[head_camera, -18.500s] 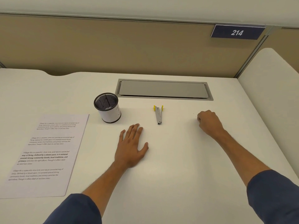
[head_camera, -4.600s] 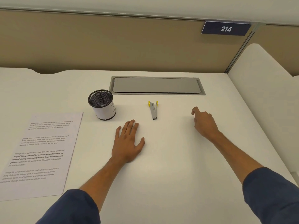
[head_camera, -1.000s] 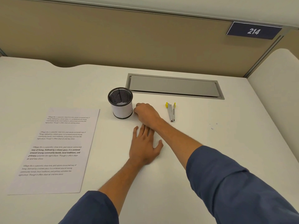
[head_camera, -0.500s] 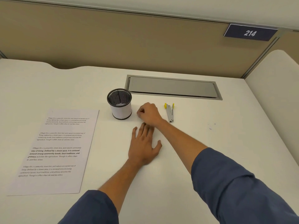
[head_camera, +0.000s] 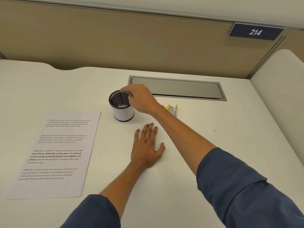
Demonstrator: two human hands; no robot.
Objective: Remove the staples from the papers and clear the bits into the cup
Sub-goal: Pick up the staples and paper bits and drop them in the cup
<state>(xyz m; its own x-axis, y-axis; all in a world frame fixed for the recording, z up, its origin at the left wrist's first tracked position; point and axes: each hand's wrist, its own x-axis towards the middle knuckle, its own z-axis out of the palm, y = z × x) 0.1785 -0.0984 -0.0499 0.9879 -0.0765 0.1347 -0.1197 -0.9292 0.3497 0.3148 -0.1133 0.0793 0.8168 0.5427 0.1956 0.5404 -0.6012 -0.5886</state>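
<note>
Reaching across the body, the right hand (head_camera: pixel 141 99) hangs over the rim of the black wire-mesh cup with a white paper sleeve (head_camera: pixel 122 106); its fingers (head_camera: pixel 127 93) are bunched together just above the cup's mouth, and whether they pinch anything is too small to tell. Small pale bits lie at the bottom of the cup. Left hand (head_camera: pixel 147 148) rests flat on the white tabletop (head_camera: pixel 181 153) near the cup, palm down, fingers straight and slightly spread, holding nothing. Printed white paper sheets (head_camera: pixel 56 153) lie flat to the left of the cup, well apart from both hands. Grey metal staple remover with yellow tips (head_camera: pixel 172 110) lies just behind the right forearm, partly hidden by it. A few tiny specks (head_camera: pixel 214 130) sit on the tabletop further right. Grey metal cable hatch (head_camera: pixel 177 88) is set into the tabletop behind the cup. Navy sign reading 214 (head_camera: pixel 255 31) is fixed on the tan partition.
</note>
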